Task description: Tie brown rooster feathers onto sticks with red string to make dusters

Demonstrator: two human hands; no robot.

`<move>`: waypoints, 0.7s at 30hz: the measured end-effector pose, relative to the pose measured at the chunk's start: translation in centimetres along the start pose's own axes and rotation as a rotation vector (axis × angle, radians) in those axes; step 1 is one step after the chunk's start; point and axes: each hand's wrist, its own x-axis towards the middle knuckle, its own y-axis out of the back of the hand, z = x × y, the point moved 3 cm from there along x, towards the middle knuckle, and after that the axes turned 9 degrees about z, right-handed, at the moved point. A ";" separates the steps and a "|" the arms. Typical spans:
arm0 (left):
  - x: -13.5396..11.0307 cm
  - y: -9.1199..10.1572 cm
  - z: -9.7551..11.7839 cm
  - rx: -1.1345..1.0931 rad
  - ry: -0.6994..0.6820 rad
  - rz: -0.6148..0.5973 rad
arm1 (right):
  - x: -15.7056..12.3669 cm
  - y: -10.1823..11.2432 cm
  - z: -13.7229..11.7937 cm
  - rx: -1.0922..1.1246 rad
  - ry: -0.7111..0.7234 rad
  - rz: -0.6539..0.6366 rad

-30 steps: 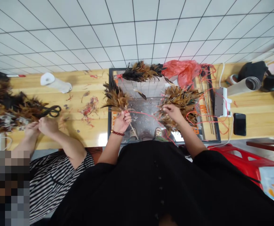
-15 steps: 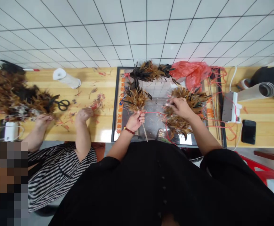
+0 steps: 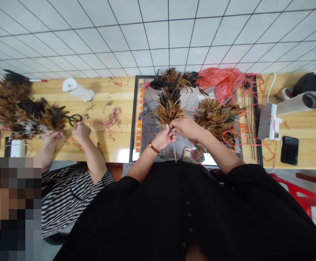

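My left hand [image 3: 163, 139], with a beaded bracelet at the wrist, is wrapped round the thin stick [image 3: 175, 153] of a feather duster [image 3: 170, 108]. Its brown and black feathers fan out away from me above the fist. My right hand [image 3: 187, 127] meets the left at the base of these feathers, fingers pinched together; what lies between them is hidden. To the right, a pile of loose brown feathers [image 3: 216, 116] rests on the glass-topped board [image 3: 133, 127]. Red string [image 3: 193, 146] hangs below my right forearm. Blue snips [image 3: 143, 113] lie left of the duster.
Behind lie another feather bundle [image 3: 174, 79] and a red plastic bag [image 3: 223, 81]. At right are thin sticks [image 3: 251, 119], a power strip [image 3: 267, 121] and a phone [image 3: 289, 150]. A co-worker's hands [image 3: 81, 132] work at left near feathers [image 3: 13, 101], scissors [image 3: 75, 119] and a white roll [image 3: 78, 89].
My right hand has left the feather pile and come leftward to the base of the duster. The duster and left hand have shifted slightly right. The co-worker's right hand has moved left to the scissors.
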 end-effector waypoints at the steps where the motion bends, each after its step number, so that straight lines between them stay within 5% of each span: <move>1: -0.2 0.1 0.1 0.011 -0.007 -0.018 | 0.1 0.1 -0.2 -0.043 -0.019 0.002; 6: -0.4 0.3 0.0 0.023 -0.019 -0.086 | 0.0 1.0 -0.1 -0.095 -0.061 0.098; 12: -0.6 0.8 -0.3 -0.011 -0.090 -0.012 | -4.1 0.5 6.0 0.046 -0.506 0.597; 15: -0.7 0.7 -0.3 0.005 -0.106 -0.012 | -5.6 -1.9 6.7 0.171 -0.536 0.548; 18: -0.3 0.7 -0.2 0.057 -0.136 -0.023 | -5.6 -4.0 4.8 0.299 -0.379 0.385; 21: 0.7 1.3 0.1 0.224 -0.211 0.035 | -5.5 -5.1 3.5 0.416 -0.432 0.208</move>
